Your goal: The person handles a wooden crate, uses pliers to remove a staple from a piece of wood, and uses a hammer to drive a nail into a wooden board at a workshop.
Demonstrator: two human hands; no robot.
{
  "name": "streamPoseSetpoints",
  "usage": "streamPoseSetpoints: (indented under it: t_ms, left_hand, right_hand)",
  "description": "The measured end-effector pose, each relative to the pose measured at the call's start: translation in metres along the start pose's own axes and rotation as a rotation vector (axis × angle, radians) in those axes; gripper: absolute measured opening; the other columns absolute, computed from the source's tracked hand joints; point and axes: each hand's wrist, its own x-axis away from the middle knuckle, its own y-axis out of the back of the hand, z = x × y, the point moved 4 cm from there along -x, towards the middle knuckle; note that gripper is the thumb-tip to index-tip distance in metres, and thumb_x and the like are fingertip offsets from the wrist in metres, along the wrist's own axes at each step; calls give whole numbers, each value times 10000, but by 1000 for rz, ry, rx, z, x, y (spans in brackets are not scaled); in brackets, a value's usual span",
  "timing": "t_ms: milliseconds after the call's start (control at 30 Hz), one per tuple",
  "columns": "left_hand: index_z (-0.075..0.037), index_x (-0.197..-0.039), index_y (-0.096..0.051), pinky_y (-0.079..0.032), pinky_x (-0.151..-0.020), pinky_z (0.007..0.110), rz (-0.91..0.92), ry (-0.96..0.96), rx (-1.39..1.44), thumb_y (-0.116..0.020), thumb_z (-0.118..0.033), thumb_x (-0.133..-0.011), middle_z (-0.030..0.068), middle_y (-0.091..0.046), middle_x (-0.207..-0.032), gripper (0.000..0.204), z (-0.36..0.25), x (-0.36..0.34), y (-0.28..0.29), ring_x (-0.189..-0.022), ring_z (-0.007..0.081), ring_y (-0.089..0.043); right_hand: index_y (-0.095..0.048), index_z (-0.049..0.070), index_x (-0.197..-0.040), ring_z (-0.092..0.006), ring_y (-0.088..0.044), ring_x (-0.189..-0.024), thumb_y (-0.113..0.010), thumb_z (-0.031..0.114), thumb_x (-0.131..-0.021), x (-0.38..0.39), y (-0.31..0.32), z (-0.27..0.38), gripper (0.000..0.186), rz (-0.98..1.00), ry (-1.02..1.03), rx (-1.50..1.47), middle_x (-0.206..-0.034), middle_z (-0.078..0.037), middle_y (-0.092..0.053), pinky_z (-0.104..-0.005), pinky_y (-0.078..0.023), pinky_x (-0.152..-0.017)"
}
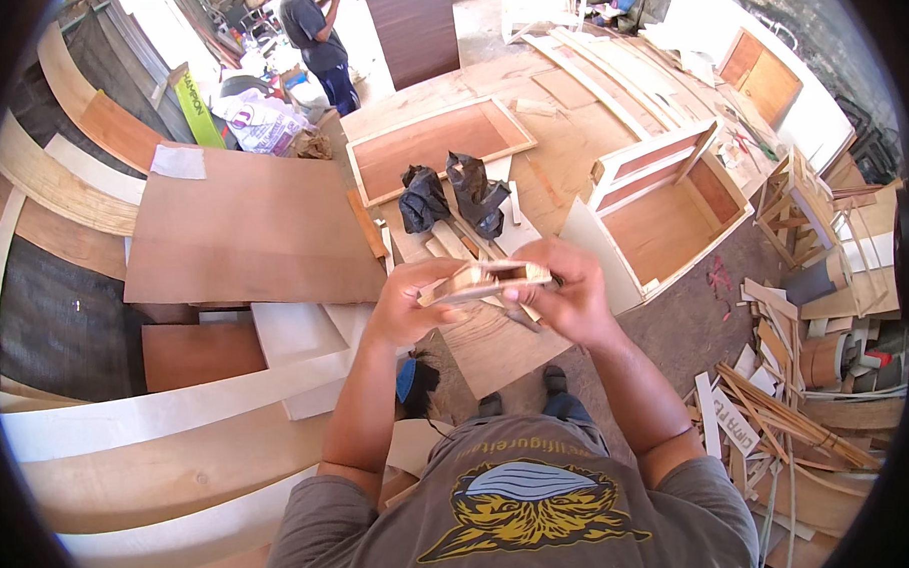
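A small piece of pale wood (466,281) is held up in front of my chest, with a dark gap in its middle. My left hand (407,304) pinches its left end between thumb and fingers. At the other end, my right hand (572,292) grips it, thumb underneath near the gap. Just beyond my hands, two black plastic bags (424,199) sit on the plywood sheet. Several thin wooden strips (451,242) lie between the bags and my hands, partly hidden by them.
A framed panel (445,149) lies ahead, and an open wooden box (668,221) stands to the right. A large brown board (252,231) and curved boards (168,404) fill the left. Wood scraps (779,413) are heaped at right. Another person (318,43) stands far back.
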Motion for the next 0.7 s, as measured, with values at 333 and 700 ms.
streamPoseSetpoints:
  t_ms: [333,700]
  left_hand:
    - [59,-1189,-686,-506,-764,235,-362,66,-263,-736,-177,-959,49,-721,-977,333,40,-25,-38,-859,75,-630]
    - [47,-1037,-726,-403,-586,229,-489,92,-329,-708,-214,-979,-15,-637,-747,268,49,-50,-69,-673,36,-512]
  right_hand:
    - [-712,3,-1074,-60,-615,-736,-833,93,-838,-6,43,-51,280,-78,-366,-386,-877,-25,-705,-230,-511,-619]
    - [-686,-19,-1087,-62,-608,-773,-809,120,-875,-7,76,-77,282,-38,-412,-281,-898,-17,-697,-230,-478,-659]
